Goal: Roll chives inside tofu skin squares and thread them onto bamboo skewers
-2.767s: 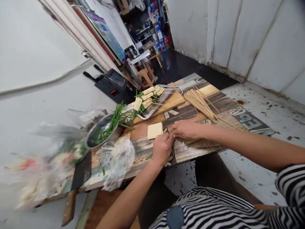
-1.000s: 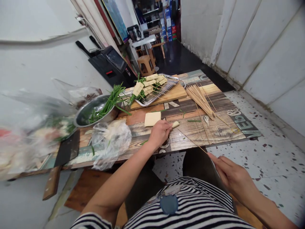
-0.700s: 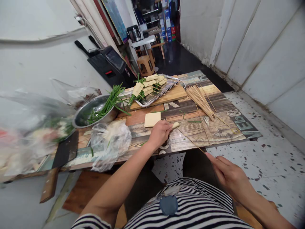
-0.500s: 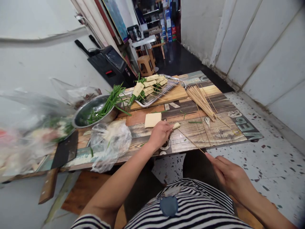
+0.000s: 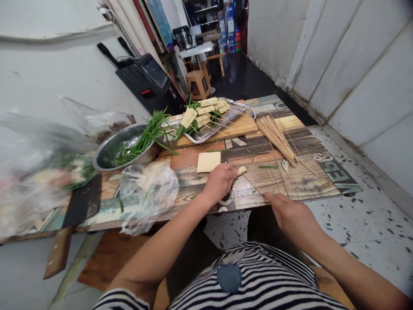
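My left hand (image 5: 221, 181) is closed on a small rolled tofu sheet (image 5: 241, 171) lying on the wood-patterned table (image 5: 193, 176). A thin bamboo skewer (image 5: 253, 183) runs from that roll to my right hand (image 5: 293, 215), whose fingers pinch it at the table's front edge. Whether the tip sits inside the roll cannot be made out. Just behind my left hand lies a stack of square pale yellow tofu sheets (image 5: 209, 162). Beyond, a metal tray (image 5: 206, 137) bears several skewered tofu rolls (image 5: 206, 113) with green chives.
Loose bamboo skewers (image 5: 277, 140) lie at the right. To the left are a steel bowl (image 5: 100, 159) of chives (image 5: 146, 137), a crumpled plastic bag (image 5: 148, 193) and a cleaver (image 5: 82, 202), its handle jutting over the edge. A wooden board (image 5: 248, 125) supports the tray.
My right hand has moved left and slightly up along the skewer, closer to the roll, so less of the skewer shows. My left hand keeps its hold on the roll.
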{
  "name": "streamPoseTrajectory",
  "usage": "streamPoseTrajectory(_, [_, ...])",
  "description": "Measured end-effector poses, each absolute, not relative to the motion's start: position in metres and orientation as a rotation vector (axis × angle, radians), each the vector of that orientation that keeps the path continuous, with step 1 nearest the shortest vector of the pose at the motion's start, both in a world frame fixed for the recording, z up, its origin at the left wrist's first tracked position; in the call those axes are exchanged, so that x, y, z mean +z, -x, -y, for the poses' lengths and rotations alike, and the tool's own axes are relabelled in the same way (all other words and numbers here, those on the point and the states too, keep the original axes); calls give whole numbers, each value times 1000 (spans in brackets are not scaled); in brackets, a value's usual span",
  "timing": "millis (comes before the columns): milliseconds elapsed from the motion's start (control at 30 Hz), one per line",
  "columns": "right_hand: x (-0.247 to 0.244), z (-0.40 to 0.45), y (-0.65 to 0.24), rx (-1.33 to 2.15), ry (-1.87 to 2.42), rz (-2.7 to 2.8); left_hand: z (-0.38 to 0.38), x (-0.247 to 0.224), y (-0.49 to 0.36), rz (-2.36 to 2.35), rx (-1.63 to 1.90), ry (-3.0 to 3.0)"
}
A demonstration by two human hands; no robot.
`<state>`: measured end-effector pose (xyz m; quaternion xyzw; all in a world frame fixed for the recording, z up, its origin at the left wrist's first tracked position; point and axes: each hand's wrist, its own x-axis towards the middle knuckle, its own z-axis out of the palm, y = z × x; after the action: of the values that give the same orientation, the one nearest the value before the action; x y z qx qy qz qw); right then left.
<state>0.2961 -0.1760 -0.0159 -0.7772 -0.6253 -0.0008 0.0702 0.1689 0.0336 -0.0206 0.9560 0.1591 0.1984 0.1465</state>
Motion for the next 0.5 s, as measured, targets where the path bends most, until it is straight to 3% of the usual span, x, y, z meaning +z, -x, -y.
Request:
streamPoseTrajectory(233, [6, 145, -284, 53, 2596, 2015, -31, -20, -169, -475, 563, -2801])
streamPoseTrajectory(500, [3, 124, -289, -60, 2551, 2009, -27, -26, -170, -530, 608, -2843])
